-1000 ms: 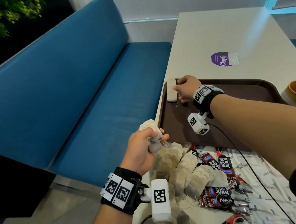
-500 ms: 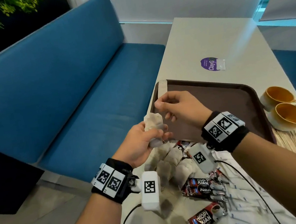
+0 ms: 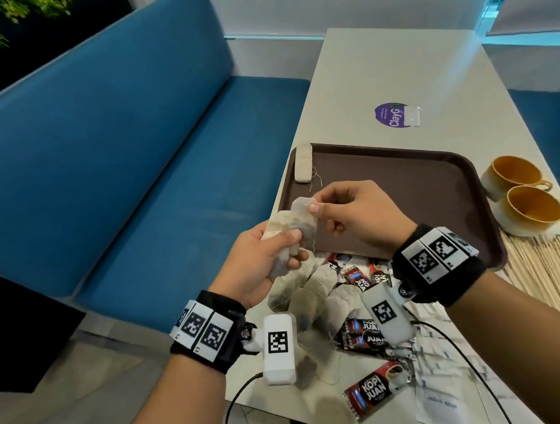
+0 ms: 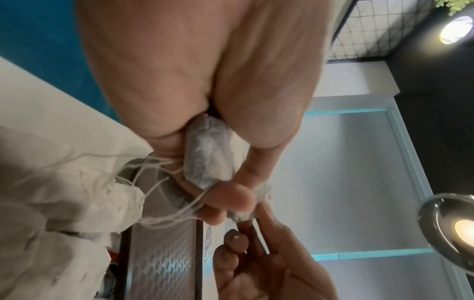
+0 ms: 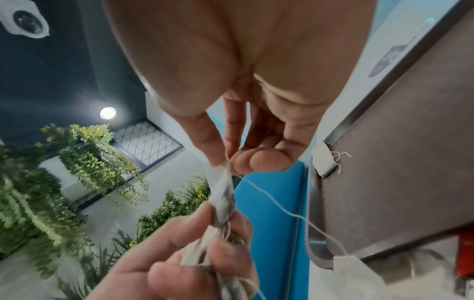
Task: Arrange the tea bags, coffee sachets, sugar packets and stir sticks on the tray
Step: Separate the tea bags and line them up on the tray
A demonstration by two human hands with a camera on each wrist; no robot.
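My left hand [image 3: 276, 246] grips a small bunch of tea bags [image 3: 290, 231] above the table's near left edge; the same bunch [image 4: 207, 154] shows in the left wrist view, strings trailing. My right hand [image 3: 316, 208] pinches the top corner of one tea bag [image 5: 220, 194] in that bunch between thumb and forefinger. One tea bag [image 3: 302, 163] lies in the far left corner of the brown tray [image 3: 424, 198]. A heap of tea bags [image 3: 314, 297], coffee sachets [image 3: 374, 392] and white sugar packets [image 3: 440, 401] lies on the table before the tray. Stir sticks [image 3: 547, 271] lie at right.
Two yellow cups [image 3: 527, 201] stand right of the tray. A purple sticker [image 3: 396, 115] sits on the white table [image 3: 394, 64] beyond it. A blue bench [image 3: 129, 158] runs along the left, below the table's edge. Cables trail from both wrist cameras.
My right hand left the tea bag in the tray's far corner and came back to the bunch in my left hand, where it now pinches one bag. The left hand rose slightly.
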